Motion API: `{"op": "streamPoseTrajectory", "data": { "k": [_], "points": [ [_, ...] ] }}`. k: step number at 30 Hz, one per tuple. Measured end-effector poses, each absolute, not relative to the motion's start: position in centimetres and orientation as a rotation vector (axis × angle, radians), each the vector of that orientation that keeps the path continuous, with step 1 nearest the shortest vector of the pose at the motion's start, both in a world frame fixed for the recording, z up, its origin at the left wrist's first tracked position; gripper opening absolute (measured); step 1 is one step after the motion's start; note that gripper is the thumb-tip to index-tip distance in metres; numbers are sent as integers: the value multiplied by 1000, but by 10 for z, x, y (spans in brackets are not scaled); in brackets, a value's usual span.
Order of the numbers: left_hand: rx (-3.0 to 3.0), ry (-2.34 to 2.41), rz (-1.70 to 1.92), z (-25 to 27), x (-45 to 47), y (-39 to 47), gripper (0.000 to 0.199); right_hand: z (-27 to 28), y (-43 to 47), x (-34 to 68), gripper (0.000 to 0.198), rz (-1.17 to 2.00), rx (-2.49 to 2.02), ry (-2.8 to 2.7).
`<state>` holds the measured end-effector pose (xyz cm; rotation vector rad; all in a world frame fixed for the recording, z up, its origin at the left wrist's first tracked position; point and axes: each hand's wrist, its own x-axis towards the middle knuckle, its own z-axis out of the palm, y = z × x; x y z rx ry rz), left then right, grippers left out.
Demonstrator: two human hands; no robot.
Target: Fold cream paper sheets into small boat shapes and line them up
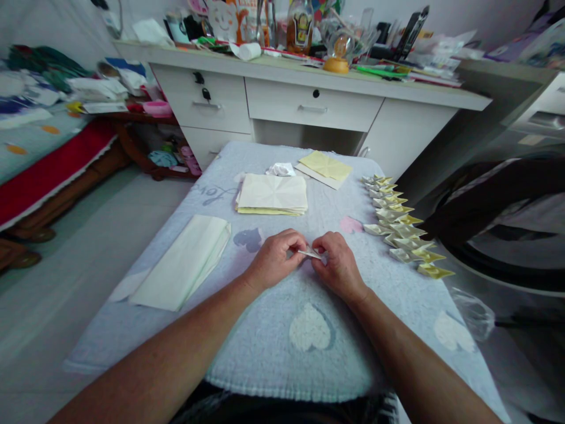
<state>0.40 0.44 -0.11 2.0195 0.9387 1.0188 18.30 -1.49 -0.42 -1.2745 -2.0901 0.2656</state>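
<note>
Between my two hands is a small folded piece of white paper (311, 252), held just above the cloth. My left hand (279, 256) pinches its left end between thumb and fingers. At its other end, my right hand (338, 266) closes on the paper, and the fingers hide part of it. Beyond my hands lies a stack of creased white and yellow paper sheets (273, 192). Several folded paper boats (404, 229), white and yellow, stand in rows at the right. A long folded bundle of pale paper (183, 262) rests to the left.
A blue cloth with heart patterns (260, 347) covers the table. Further back lie yellow and white sheets (326, 166) and a crumpled white paper (281, 169). A cluttered white desk (309, 106) stands behind, a bed (57, 171) at left, a washing machine (507, 235) at right.
</note>
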Motion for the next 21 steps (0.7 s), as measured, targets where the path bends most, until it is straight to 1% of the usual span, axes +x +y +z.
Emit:
{"op": "streamPoseTrajectory", "data": {
  "k": [4,11,17,21],
  "points": [
    [2032,957,993,-7,2,7,13,-7,-12,186,31,293,-1292,-2080],
    [2269,972,830,-9,-2,5,13,-10,-11,189,27,357,-1268,-2230],
    [2580,1100,669,-7,-6,4,7,-9,-12,191,26,417,-1270,-2295],
    [2696,1105,557,-3,-6,2,9,-9,-11,192,26,426,-1299,-2264]
  ]
}}
